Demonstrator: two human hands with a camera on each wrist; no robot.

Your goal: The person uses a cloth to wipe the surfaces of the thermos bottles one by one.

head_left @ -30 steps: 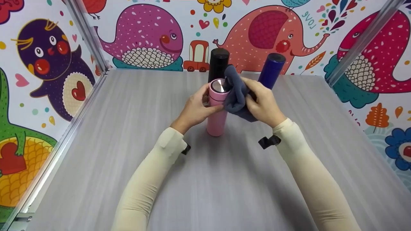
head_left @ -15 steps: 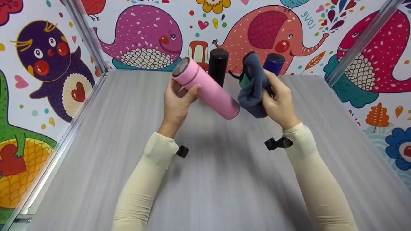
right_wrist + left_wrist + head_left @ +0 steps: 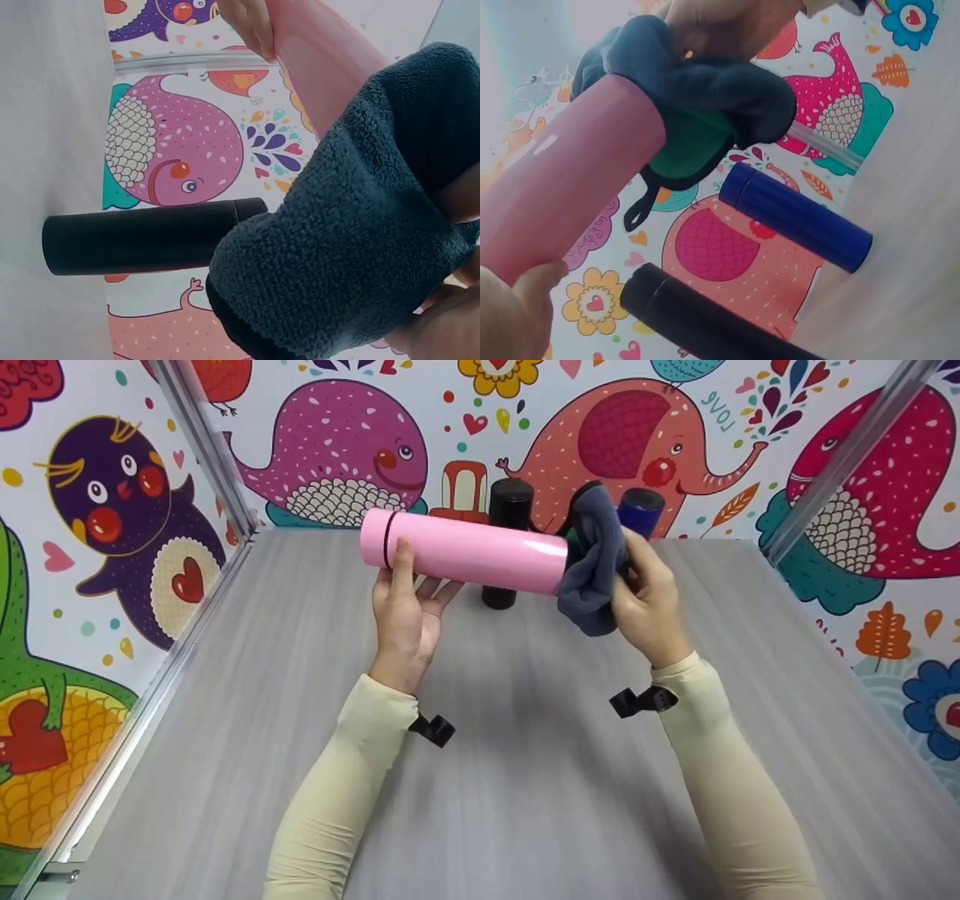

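My left hand point(image 3: 405, 619) grips a pink thermos bottle point(image 3: 472, 547) near its lid end and holds it almost level above the table. The bottle's base points right, toward a bunched grey-blue cloth point(image 3: 596, 562) that my right hand point(image 3: 651, 604) grips. In the left wrist view the cloth point(image 3: 697, 90) sits right at the bottle's base, with a green patch and a black loop showing on it. Terry texture covers the cloth point(image 3: 337, 217) in the right wrist view, where it hides the bottle's end.
A black thermos bottle point(image 3: 511, 506) stands upright behind the pink one. To its right is a blue thermos bottle point(image 3: 641, 514), partly hidden by the cloth and right hand. Cartoon-printed walls point(image 3: 465, 420) close off the grey table point(image 3: 300, 607) at the back and sides.
The pink bottle has been lifted off the table and tipped from upright to nearly level, its base swinging right to the cloth. The right hand has moved slightly right with the cloth.
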